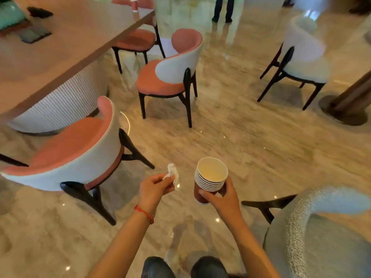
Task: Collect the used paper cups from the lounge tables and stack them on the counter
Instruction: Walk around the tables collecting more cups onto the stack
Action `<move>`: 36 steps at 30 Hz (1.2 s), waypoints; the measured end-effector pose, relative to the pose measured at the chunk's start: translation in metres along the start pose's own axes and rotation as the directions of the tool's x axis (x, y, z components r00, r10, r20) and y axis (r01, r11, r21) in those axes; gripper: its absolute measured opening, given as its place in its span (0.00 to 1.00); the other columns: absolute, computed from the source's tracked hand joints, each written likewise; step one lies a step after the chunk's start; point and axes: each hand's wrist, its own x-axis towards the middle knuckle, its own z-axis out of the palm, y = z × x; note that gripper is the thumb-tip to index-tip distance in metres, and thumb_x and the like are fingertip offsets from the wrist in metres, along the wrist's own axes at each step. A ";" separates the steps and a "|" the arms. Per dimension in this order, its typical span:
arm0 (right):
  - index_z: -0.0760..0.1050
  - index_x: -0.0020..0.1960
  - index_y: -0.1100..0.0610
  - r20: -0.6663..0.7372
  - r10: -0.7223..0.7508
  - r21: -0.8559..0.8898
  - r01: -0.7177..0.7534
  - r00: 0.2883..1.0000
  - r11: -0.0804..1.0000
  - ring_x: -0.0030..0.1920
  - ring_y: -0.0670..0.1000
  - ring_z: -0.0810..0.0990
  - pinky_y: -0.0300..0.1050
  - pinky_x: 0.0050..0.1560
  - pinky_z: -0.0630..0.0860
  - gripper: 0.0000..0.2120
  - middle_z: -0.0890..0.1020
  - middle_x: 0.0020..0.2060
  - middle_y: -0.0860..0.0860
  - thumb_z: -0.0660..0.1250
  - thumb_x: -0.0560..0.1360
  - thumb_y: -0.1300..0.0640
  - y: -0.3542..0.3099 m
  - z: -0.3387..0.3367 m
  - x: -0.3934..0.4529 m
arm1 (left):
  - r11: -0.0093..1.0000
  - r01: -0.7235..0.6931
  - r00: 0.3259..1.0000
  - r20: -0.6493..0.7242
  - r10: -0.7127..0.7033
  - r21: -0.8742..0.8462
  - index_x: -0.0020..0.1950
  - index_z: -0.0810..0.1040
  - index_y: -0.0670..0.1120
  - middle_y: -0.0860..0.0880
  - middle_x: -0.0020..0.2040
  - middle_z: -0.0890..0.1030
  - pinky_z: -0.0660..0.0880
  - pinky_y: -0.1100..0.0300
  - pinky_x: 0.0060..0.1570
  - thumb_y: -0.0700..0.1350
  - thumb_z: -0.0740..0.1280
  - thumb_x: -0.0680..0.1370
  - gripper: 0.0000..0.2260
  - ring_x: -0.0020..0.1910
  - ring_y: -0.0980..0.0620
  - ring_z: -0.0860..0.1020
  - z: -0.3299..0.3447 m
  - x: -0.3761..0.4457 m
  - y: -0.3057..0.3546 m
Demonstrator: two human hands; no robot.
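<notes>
Long desk (66, 43) far up-left of the cup stack, one red cup (134, 5) left standing near its far edge. Pink chairs (170, 77) between desk and stack. Cup stack (209, 180) nested, gripped low round the bottom cup by right hand (221, 197); probably light, thin-walled, easily crushed, best held round the base. Left hand (155, 188), just left of the stack, pinching a crumpled tissue (173, 174)

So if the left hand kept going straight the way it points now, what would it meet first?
Probably nothing close. The left hand, pinching a crumpled tissue, points up and slightly right over bare floor. The first thing in that line looks like the pink chair, though depth is hard to judge.
</notes>
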 end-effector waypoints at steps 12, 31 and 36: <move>0.68 0.55 0.33 -0.258 0.055 0.055 -0.043 0.965 0.998 0.57 0.38 0.75 0.35 0.50 0.73 0.31 0.76 0.54 0.34 0.79 0.62 0.56 -0.011 -0.080 0.121 | 0.998 0.029 0.967 0.250 -0.044 0.064 0.36 0.83 0.46 0.49 0.31 0.84 0.77 0.67 0.32 0.37 0.70 0.72 0.06 0.31 0.55 0.82 0.149 0.118 0.049; 0.69 0.57 0.40 -0.479 0.092 0.095 -0.052 0.873 0.994 0.53 0.39 0.78 0.33 0.47 0.76 0.31 0.79 0.52 0.40 0.79 0.62 0.61 -0.058 -0.202 0.339 | 0.983 0.003 0.887 0.453 -0.089 0.186 0.45 0.83 0.40 0.40 0.39 0.84 0.80 0.63 0.38 0.38 0.70 0.72 0.04 0.38 0.48 0.82 0.379 0.281 0.158; 0.69 0.56 0.41 -0.621 0.104 0.130 -0.028 0.777 0.991 0.50 0.44 0.79 0.38 0.47 0.77 0.30 0.80 0.50 0.43 0.78 0.62 0.61 -0.070 -0.221 0.389 | 0.968 -0.049 0.808 0.580 -0.106 0.245 0.41 0.83 0.43 0.41 0.38 0.83 0.79 0.65 0.37 0.37 0.70 0.72 0.03 0.37 0.49 0.81 0.441 0.327 0.190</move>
